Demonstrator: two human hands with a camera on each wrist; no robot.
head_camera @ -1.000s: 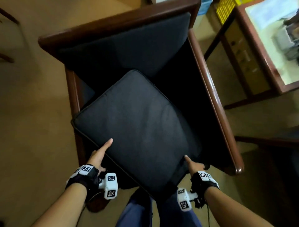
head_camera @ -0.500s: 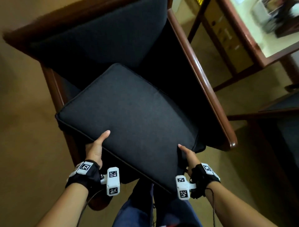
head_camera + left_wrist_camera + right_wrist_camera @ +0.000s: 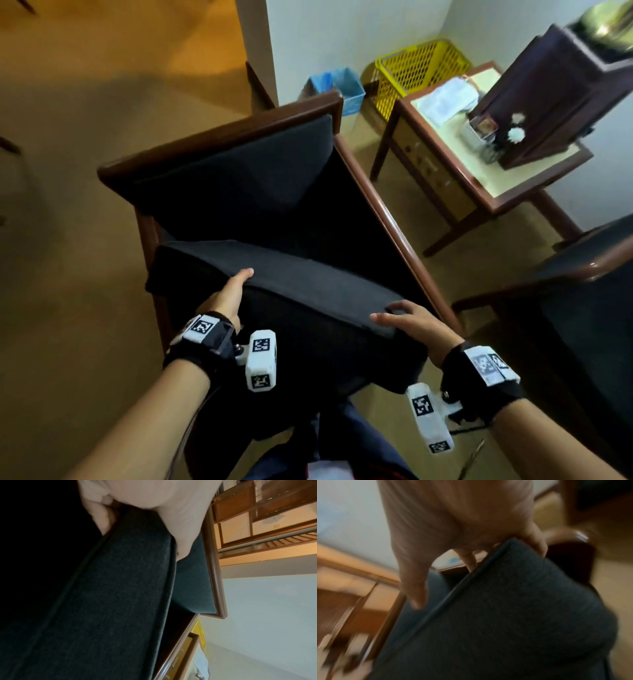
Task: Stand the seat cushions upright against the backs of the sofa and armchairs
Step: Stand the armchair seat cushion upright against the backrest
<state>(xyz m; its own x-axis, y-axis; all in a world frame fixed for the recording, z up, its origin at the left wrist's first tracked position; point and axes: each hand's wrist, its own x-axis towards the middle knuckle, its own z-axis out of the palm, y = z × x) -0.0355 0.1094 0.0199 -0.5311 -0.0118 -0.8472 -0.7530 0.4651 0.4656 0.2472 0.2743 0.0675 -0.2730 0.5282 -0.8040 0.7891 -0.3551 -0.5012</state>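
Note:
A dark grey seat cushion (image 3: 308,291) is tilted up at its near edge over the seat of a wooden armchair (image 3: 219,137). My left hand (image 3: 229,294) grips the raised edge left of middle, thumb on top and fingers curled beneath, as the left wrist view shows on the cushion (image 3: 120,588). My right hand (image 3: 411,322) grips the right corner of the same edge; the blurred right wrist view shows fingers wrapped over the cushion (image 3: 505,615) corner. The chair's dark back pad (image 3: 246,171) stands behind it.
A wooden side table (image 3: 493,192) with papers and a dark box stands right of the chair. A yellow basket (image 3: 418,68) and a blue bin (image 3: 346,89) sit by the wall. A second armchair (image 3: 582,274) is at the right. Carpet lies to the left.
Both hands have lifted the cushion's near edge, so it has swung from lying flat and skewed towards upright. The head view has risen and now shows the wall and side table.

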